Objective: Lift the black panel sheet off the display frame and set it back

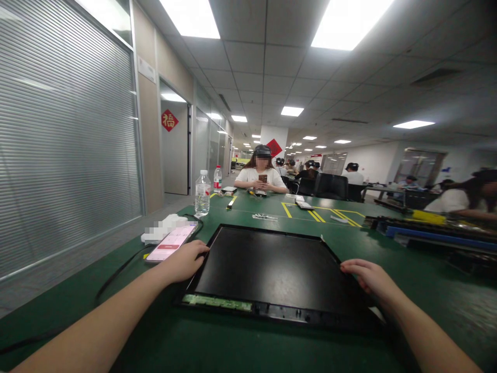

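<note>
A black display panel (267, 264) in a dark frame lies in front of me, with a strip of green circuit board (217, 302) along its near left edge. My left hand (189, 260) grips the frame's left side, its fingers curled over the rim and partly hidden. On the opposite side, my right hand (367, 277) holds the right edge between thumb and fingers. Whether the panel is slightly raised from the green table (272, 347) I cannot tell.
Left of the panel lie a lit phone (172, 242) and a black cable (120, 274). A water bottle (202, 194) stands beyond them. Across the table a person (261, 173) in a white shirt holds a phone. Dark and blue strip-like parts (423, 233) are piled at right.
</note>
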Demonstrator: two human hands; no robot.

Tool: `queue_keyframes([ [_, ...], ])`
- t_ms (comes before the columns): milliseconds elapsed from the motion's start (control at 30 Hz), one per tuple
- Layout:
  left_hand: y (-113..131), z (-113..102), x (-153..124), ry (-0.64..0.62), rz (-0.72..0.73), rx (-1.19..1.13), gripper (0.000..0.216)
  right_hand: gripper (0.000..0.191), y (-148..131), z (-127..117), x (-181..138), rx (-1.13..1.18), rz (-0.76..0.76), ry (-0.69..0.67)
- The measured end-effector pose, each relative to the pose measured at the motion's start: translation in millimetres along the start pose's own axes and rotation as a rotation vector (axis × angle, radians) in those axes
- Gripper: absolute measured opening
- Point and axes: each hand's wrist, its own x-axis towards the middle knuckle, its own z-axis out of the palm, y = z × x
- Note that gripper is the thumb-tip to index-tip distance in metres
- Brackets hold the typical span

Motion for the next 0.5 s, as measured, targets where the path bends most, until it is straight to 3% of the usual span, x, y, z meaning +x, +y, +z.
queue_keyframes([
  [233, 3.5, -2.2, -0.8, -0.015, -0.022, -0.009, 0.040, 0.026, 3.7, -2.1, 3.1, 0.052, 0.006, -0.022],
  [500, 1.6, -1.9, -0.2, -0.013, -0.041, -0.022, 0.042, 0.024, -1.7, 0.4, -0.5, -0.084, -0.043, 0.020],
])
